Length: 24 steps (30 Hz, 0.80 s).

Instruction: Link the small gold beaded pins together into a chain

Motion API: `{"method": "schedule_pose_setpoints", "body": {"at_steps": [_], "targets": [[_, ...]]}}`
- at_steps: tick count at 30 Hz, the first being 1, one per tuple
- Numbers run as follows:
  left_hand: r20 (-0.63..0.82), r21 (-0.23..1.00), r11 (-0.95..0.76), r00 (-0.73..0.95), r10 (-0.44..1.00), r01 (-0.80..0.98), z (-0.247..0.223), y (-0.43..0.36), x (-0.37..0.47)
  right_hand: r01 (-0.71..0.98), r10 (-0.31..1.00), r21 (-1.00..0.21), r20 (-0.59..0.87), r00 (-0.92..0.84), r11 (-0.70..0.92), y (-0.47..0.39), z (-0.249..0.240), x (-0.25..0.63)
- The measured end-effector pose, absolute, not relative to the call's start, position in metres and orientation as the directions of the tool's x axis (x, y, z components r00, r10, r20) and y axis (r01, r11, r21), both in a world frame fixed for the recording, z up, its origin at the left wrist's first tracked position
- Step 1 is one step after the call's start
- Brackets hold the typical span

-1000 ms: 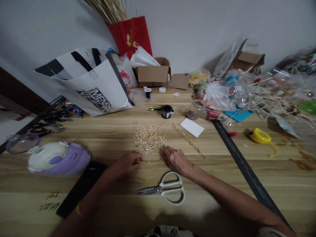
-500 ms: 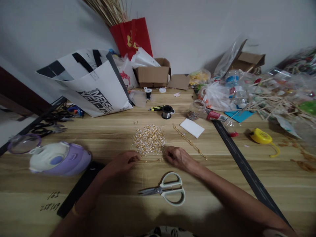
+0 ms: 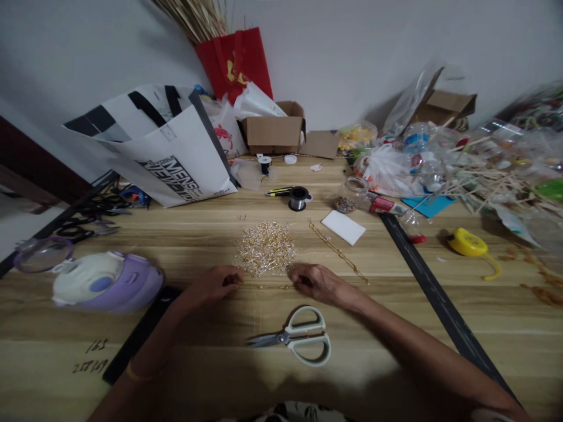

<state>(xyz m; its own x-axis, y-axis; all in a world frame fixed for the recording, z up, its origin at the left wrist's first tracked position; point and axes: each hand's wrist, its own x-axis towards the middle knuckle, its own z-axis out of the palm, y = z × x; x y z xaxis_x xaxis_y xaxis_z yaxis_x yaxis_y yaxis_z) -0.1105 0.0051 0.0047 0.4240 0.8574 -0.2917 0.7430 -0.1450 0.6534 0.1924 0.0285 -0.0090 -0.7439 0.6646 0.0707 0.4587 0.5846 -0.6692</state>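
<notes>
A thin gold chain [image 3: 264, 286] stretches level between my two hands, just in front of a heap of gold and clear beads [image 3: 266, 248]. Its left end is pinched in the closed fingers of my left hand [image 3: 222, 281]. My right hand [image 3: 313, 280] is closed on the other end, beside the heap's right edge. The fingertips of both hands are partly hidden. A second gold chain [image 3: 338, 252] lies on the table past my right hand. Nearer to me rest scissors [image 3: 290, 337] with pale handles, blades pointing left.
A white card [image 3: 343, 227], a wire spool [image 3: 299, 199] and a bead jar [image 3: 347, 199] stand beyond the heap. At left are a purple and white bottle [image 3: 109, 281] and a black bar [image 3: 141, 334]. A yellow tape measure [image 3: 468, 241] lies right.
My left hand has moved slightly left, and more of the chain shows between the hands. My right hand has stayed nearly in place.
</notes>
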Motion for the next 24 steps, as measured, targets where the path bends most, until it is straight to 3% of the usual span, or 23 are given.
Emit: {"method": "schedule_pose_setpoints", "body": {"at_steps": [14,24], "targets": [[-0.313,0.588,-0.101,0.34,0.887,0.803,0.01,0.007,-0.114,0.518,0.635,-0.537,0.043,-0.772,0.666,0.025,-0.003,0.192],[-0.266,0.544,-0.147,0.336,0.903,0.826,0.0,0.009,-0.128,0.492,0.606,-0.531,0.051,-0.794,0.69,0.024,-0.004,0.194]]}}
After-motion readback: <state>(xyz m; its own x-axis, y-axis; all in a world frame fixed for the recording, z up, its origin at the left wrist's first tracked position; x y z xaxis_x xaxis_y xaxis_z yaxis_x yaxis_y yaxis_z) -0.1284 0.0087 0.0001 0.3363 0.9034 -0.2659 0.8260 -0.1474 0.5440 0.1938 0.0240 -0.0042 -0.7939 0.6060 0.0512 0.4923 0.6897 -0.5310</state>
